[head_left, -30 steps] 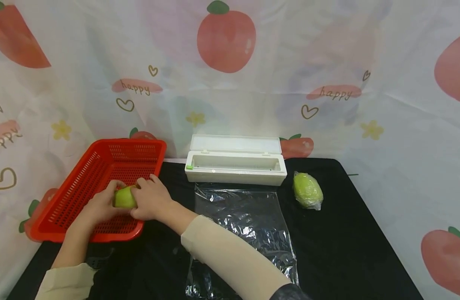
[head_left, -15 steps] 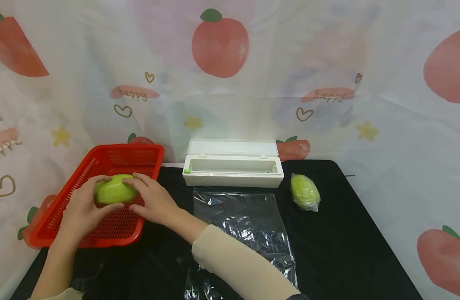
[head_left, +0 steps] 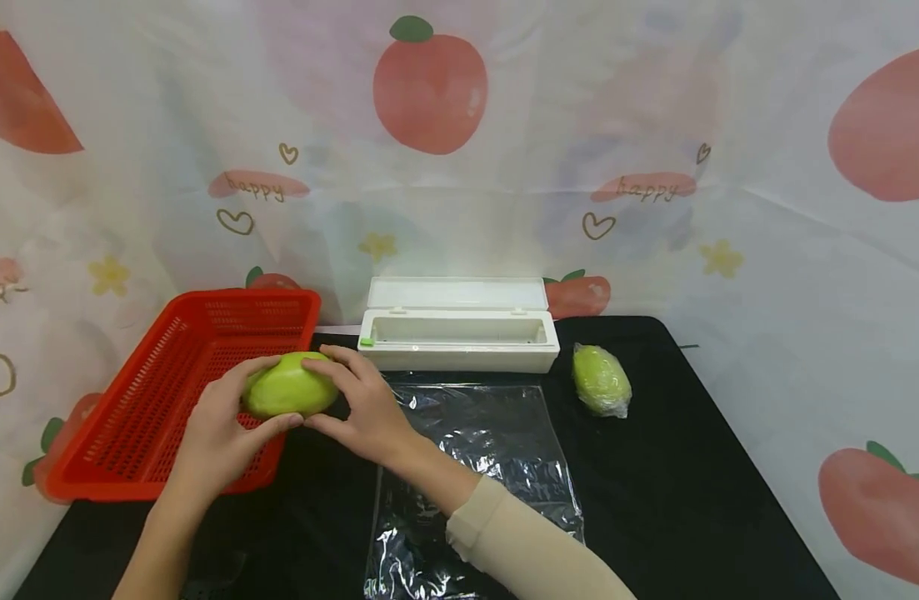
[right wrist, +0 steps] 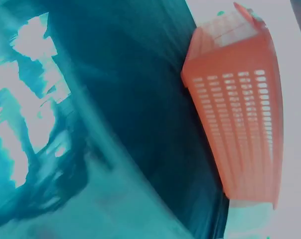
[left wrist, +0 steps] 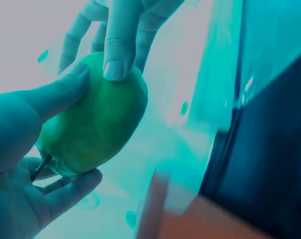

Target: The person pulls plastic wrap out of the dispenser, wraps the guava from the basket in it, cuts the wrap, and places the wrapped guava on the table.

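Observation:
A yellow-green pear [head_left: 290,385] is held between both hands over the right side of the red basket. My left hand [head_left: 217,425] grips its left end, fingers behind and thumb in front. On the other end my right hand [head_left: 371,408] pinches it, thumb below and fingers on top. In the left wrist view, a dark stem sticks out of the pear [left wrist: 103,119] near the left palm. The right wrist view shows the basket's side but hardly any of the hand. A sheet of clear plastic film [head_left: 496,425] lies flat, partly beneath the right forearm.
The red slotted basket [head_left: 122,417] stands at the left. A white film dispenser box [head_left: 459,357], lid raised, sits at the back. One green fruit wrapped in film [head_left: 601,381] lies at the right on the black table [head_left: 676,492]. A printed curtain [head_left: 549,125] hangs behind.
Both hands have lifted the pear up from inside the basket and carried it rightward toward the basket's right rim. Film, dispenser and wrapped fruit stay in place; the view has shifted slightly.

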Demonstrator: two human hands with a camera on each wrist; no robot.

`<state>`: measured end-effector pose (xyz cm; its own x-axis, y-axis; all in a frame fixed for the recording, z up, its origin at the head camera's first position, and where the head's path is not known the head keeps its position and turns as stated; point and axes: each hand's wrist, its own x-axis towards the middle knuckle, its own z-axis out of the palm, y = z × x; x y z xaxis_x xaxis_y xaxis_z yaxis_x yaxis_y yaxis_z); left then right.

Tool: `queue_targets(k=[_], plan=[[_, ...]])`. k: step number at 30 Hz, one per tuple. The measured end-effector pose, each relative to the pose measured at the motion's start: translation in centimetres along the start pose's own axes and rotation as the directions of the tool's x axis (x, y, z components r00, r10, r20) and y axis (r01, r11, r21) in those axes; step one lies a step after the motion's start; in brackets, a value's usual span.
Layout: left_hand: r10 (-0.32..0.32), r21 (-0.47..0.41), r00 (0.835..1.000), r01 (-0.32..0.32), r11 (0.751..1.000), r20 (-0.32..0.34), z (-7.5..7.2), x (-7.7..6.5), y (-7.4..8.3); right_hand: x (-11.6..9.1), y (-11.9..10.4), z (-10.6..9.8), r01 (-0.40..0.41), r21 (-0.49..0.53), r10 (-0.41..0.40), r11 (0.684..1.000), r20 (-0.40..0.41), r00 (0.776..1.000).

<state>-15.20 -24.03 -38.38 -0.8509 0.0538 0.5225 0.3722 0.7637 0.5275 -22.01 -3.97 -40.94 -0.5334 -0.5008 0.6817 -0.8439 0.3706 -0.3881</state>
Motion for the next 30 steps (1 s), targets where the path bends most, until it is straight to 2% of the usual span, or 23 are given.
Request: queue_targets(k=[5,11,13,18,20,23,27,30], plan=[[0.028,-0.053,0.999,-0.027,0.998,0.025,2.9,0.0,1.6,-2.6,1.0,-2.7,-0.009,-0.011,0.009,1.0,-0.027,1.0],[0.073,-0.208,0.991,-0.048,0.977,0.115,6.5,0.2,4.3,-6.6,2.1,-7.4,-0.075,-0.005,0.075,0.997,-0.005,0.997],[0.108,-0.261,0.981,-0.063,0.963,0.162,7.6,0.5,5.1,-7.9,2.5,-9.2,-0.106,-0.01,0.106,0.994,0.01,0.994],[0.206,-0.399,0.939,-0.084,0.913,0.276,9.9,1.0,6.6,-10.6,3.4,-12.7,-0.166,-0.006,0.166,0.986,0.04,0.985],[0.225,-0.433,0.93,-0.081,0.898,0.291,10.6,1.2,7.0,-11.2,3.7,-13.6,-0.183,-0.002,0.183,0.983,0.05,0.982],[0.226,-0.452,0.923,-0.065,0.89,0.313,11.6,1.3,7.2,-11.8,4.3,-14.4,-0.204,-0.003,0.204,0.979,0.072,0.976],[0.209,-0.442,0.909,-0.031,0.897,0.361,13.1,1.3,7.2,-12.4,5.1,-14.9,-0.234,-0.028,0.235,0.972,0.123,0.964],[0.182,-0.416,0.9,-0.002,0.909,0.395,14.4,1.1,7.1,-12.7,5.7,-15.1,-0.277,-0.09,0.289,0.957,0.177,0.941]])
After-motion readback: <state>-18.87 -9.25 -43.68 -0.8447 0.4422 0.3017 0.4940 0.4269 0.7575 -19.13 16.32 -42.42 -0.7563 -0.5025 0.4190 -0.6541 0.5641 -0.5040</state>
